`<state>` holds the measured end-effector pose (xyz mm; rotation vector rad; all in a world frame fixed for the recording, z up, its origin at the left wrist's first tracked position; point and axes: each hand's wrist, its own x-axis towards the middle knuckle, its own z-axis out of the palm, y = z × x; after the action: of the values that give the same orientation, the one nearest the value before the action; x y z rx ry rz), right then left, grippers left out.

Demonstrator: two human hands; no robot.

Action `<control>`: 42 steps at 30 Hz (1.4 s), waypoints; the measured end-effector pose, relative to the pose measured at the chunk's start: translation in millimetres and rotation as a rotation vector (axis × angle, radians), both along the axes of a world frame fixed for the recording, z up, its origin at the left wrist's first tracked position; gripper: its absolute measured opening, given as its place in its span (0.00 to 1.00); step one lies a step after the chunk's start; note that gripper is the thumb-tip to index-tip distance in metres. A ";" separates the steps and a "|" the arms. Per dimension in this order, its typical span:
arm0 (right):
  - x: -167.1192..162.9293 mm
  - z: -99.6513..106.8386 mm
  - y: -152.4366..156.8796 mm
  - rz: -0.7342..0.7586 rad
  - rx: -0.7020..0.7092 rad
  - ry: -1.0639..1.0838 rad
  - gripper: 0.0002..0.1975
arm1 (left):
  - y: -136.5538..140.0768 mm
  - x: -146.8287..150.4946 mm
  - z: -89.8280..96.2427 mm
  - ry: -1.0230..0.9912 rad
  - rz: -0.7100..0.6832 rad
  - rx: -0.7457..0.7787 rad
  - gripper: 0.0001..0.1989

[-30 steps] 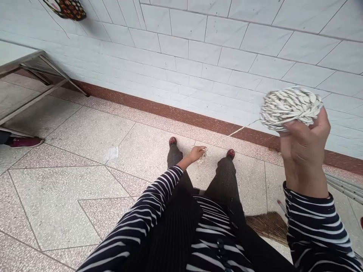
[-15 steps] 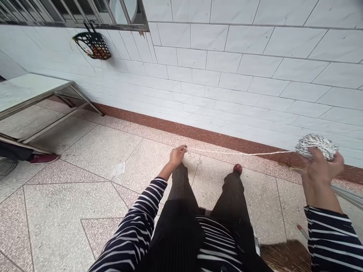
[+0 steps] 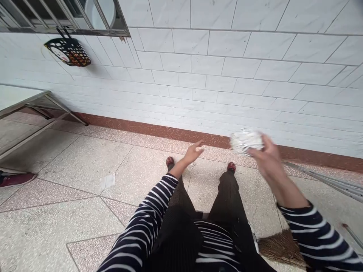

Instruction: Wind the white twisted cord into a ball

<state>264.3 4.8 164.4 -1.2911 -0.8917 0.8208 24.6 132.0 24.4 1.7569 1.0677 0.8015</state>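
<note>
Head view, seated posture, legs stretched toward the tiled wall (image 3: 241,71).

Right hand (image 3: 268,156) at 2 o'clock from the knees, raised above the floor (image 3: 85,158), motion-blurred; grip closed around a ball of white-and-dark twine (image 3: 246,141), fingers wrapped over its right and lower side, ball projecting to 9 o'clock from the hand.

Left hand (image 3: 193,152) at 12 o'clock, just above and between the two red shoes (image 3: 170,161), fingers extended toward 2 o'clock, grip loose and fairly wide; any strand between the fingers too fine and blurred to tell. Hands near each other but apart, ball between them and nearer the right.

Both forearms in dark sleeves with white stripes (image 3: 147,223).

Surroundings: straw broom head (image 3: 279,247) on the floor at 4 o'clock; metal rod (image 3: 326,179) lying along the wall base at 3 o'clock; folding counter (image 3: 25,102) at 9 o'clock; patterned basket (image 3: 68,51) hanging under a barred window (image 3: 62,17) at 10 o'clock; another person's dark red shoe (image 3: 15,179) at the left edge.
</note>
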 end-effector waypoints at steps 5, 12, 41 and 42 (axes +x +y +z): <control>-51.6 -0.7 11.8 0.278 -0.028 -0.190 0.35 | -46.5 73.3 26.1 -0.293 -0.181 -0.059 0.16; -0.4 -41.4 48.5 -0.100 0.010 -0.647 0.37 | -100.3 18.9 10.8 0.183 -0.400 0.032 0.15; -44.4 -201.9 -39.5 0.309 -0.586 -0.131 0.29 | -108.8 -13.0 -30.3 0.515 -0.444 0.467 0.09; -50.8 -208.1 -50.1 0.420 -0.656 0.078 0.28 | -103.3 -15.2 -31.0 0.525 -0.453 0.507 0.09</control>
<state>213.5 -45.3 -43.8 -1.6366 -0.8751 1.5757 9.4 28.7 -6.6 2.6169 0.7612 0.3388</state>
